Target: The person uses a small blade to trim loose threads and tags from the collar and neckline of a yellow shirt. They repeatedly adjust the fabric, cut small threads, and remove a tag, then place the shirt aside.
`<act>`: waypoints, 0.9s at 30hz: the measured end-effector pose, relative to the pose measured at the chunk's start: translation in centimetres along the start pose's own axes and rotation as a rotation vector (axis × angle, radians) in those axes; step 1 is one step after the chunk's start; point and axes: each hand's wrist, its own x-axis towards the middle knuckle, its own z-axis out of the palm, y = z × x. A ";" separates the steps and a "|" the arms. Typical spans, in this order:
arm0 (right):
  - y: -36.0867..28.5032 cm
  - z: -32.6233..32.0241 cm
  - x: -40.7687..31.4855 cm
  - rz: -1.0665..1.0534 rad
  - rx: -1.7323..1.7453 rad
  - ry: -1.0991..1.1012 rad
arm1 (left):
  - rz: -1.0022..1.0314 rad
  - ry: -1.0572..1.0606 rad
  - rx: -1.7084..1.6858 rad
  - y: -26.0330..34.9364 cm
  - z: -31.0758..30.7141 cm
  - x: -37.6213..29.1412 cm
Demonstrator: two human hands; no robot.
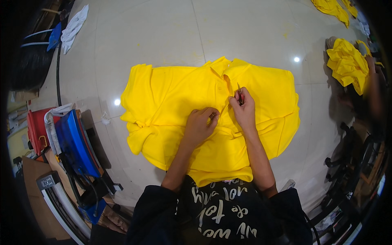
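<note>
A yellow polo shirt [180, 92] lies spread across my lap, its collar pointing away from me and its buttoned placket running down the middle. Further folds of yellow cloth bunch beneath it. With thumb and fingers pinched together, my left hand [200, 124] grips the shirt at the lower placket. My right hand [246, 108] holds a small pointed metal tool [239, 92], like thread snips, tip upward beside the open neck. The fingers partly cover the tool, so its exact form is hidden. The thumb of that hand touches the placket edge.
To the left stand a blue padded panel [75, 137], a red bin [39, 128] and a cardboard box [36, 180]. White cloth [75, 27] lies on the tiled floor. At right, another person's arm [373, 85] is beside bunched yellow cloth [347, 65]. More yellow cloth [332, 9] lies beyond.
</note>
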 end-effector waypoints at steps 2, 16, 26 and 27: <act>0.5 -0.1 0.1 -0.022 -0.016 -0.001 | 0.010 -0.014 0.021 0.0 0.1 0.1; -1.3 -0.2 -0.5 0.019 -0.244 -0.015 | 0.074 -0.038 0.082 -0.2 -0.1 0.0; -8.2 -3.0 -5.8 0.119 -0.543 -0.243 | 0.071 0.120 0.089 0.0 0.6 -1.3; -8.1 -3.0 -6.2 0.082 -0.541 -0.228 | 0.079 0.135 0.093 0.0 0.8 -1.3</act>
